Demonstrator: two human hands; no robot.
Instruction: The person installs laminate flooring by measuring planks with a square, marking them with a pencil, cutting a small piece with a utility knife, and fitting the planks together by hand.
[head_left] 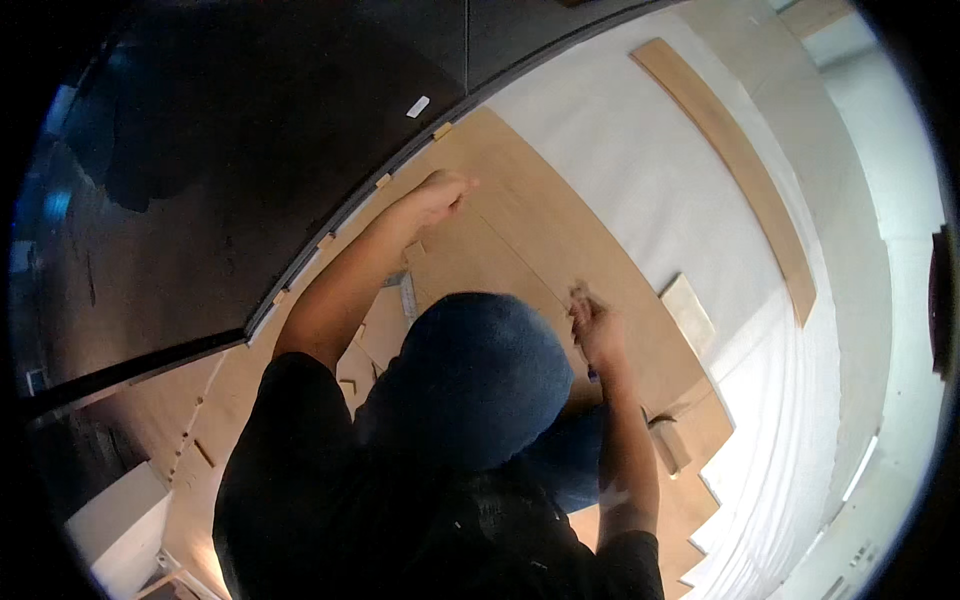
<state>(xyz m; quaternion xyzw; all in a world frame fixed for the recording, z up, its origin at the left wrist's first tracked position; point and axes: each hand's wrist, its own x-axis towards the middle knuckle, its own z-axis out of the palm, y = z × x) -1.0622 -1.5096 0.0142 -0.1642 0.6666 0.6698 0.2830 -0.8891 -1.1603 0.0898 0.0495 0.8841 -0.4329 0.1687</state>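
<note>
My left hand point(440, 197) is closed, fingers curled, low over a tan wood-look floor plank point(530, 190); whatever it pinches, if anything, is hidden. My right hand point(598, 335) grips a slim tool that is smeared by motion. Its greyish front part shows by the fingers, and a bluish-purple end point(592, 376) sticks out below them. Between my two hands runs a thin straight line along the planks; I cannot tell whether it is a seam or a string. My knee in blue jeans point(480, 375) rests between my arms.
Small wooden spacers point(383, 181) line the edge of a dark glossy panel point(250, 130). White underlay point(590, 110) spreads to the right, bearing a loose plank point(735, 160) and a pale offcut point(688, 310). A small block point(670, 445), a metal square point(408, 295) and wood scraps lie near my knee.
</note>
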